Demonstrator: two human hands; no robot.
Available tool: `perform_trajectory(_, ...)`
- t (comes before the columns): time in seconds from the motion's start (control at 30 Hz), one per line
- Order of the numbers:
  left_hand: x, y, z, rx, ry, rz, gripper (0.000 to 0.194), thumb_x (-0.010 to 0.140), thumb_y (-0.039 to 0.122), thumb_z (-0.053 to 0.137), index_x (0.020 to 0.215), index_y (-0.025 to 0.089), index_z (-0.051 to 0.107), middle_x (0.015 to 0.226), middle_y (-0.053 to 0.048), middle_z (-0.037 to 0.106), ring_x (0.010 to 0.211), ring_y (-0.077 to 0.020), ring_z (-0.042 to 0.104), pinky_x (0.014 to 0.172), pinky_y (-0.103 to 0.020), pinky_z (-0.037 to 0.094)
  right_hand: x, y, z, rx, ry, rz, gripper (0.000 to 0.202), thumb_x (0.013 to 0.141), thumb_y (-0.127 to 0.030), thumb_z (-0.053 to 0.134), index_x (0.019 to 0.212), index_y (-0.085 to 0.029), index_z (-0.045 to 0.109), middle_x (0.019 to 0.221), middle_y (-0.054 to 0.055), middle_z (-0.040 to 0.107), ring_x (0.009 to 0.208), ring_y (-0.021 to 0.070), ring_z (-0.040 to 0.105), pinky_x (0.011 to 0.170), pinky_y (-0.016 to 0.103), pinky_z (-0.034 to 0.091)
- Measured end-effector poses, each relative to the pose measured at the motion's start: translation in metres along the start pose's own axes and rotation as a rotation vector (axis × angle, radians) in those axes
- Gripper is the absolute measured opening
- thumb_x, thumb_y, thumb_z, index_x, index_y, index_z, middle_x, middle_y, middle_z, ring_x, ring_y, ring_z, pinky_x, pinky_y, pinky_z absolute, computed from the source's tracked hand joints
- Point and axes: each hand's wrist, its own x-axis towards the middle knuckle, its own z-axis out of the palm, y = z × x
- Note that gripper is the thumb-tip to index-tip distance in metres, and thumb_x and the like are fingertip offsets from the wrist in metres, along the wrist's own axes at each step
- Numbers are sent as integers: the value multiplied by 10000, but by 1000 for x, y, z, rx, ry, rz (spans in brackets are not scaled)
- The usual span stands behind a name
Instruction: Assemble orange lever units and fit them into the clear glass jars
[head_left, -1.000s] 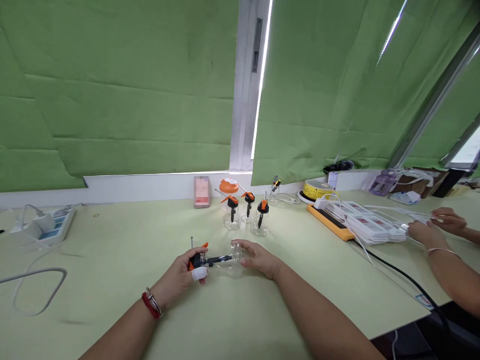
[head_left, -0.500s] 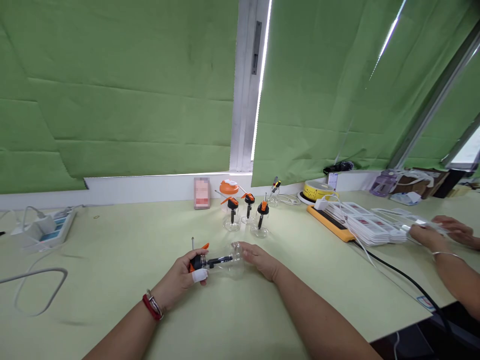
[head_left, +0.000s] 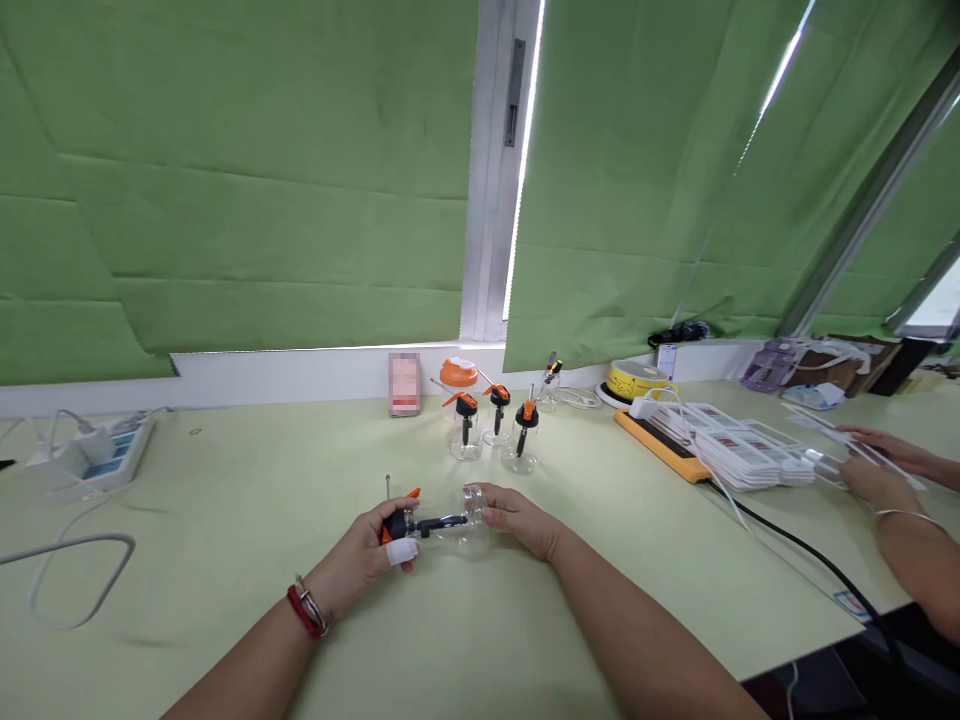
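Observation:
A clear glass bottle (head_left: 450, 535) lies sideways just above the table, its black and orange cap at the left end and a dark tube inside. My left hand (head_left: 373, 545), with white tape on the thumb, is wrapped round the cap. At the bottle's right end, my right hand (head_left: 517, 518) has its fingers closed on the glass base. Behind stand three similar upright bottles with orange and black tops: a left one (head_left: 465, 430), a middle one (head_left: 497, 415) and a right one (head_left: 523, 440).
An orange-lidded container (head_left: 458, 373) stands behind the bottles. Right are a yellow roll (head_left: 636, 380), an orange power strip (head_left: 660, 447) and stacked white panels (head_left: 742, 450). A co-worker's hands (head_left: 881, 475) hold a clear panel. A white power strip (head_left: 112, 460) lies left.
My hands and the bottle have hardly moved. The co-worker's hands have shifted right and lifted a clear panel.

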Motion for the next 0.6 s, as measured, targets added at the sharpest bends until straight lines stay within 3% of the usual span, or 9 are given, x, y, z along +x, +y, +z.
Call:
perform_trajectory(0.1,0,0,0,7,-3,-6,584,751,369,633,1264,154,456,666,10,633,705,-178,570,767,-309,406,0,-4,2,-19,37,29,513,775,-620,543,985,-174,686,1241,94,530,1154,258,477,1040,408,275)
perform_trajectory(0.23,0,-1,0,4,-1,-12,566,748,373,633,1250,165,476,670,6,637,713,-188,576,766,-308,408,0,-10,5,-9,23,45,566,802,-623,500,1140,-186,623,1134,87,614,1041,244,545,1022,418,302)
perform_trajectory(0.37,1,-3,0,-5,19,-5,545,738,368,638,1227,172,496,672,7,622,714,-190,573,766,-314,413,-1,-3,3,5,9,11,557,837,-594,472,1209,-195,582,1213,93,573,1134,242,498,1050,406,266)
perform_trajectory(0.43,1,-3,0,1,30,1,542,733,371,639,1222,176,506,674,9,622,722,-191,573,770,-317,415,-1,3,0,12,1,7,616,795,-569,563,1303,-227,490,1330,92,479,1235,241,410,1067,397,240)
perform_trajectory(0.5,1,-3,0,0,38,8,544,733,377,637,1223,179,508,672,14,625,722,-184,572,777,-317,416,-2,7,-4,16,-12,5,800,694,-513,706,1377,-266,373,1403,85,389,1289,242,337,1071,398,236)
perform_trajectory(0.6,1,-2,0,-10,49,17,541,729,380,640,1213,178,512,661,25,618,709,-171,572,788,-316,418,-3,9,-7,-1,-12,-6,893,595,-426,804,1363,-277,374,1360,77,417,1271,241,347,1064,404,254)
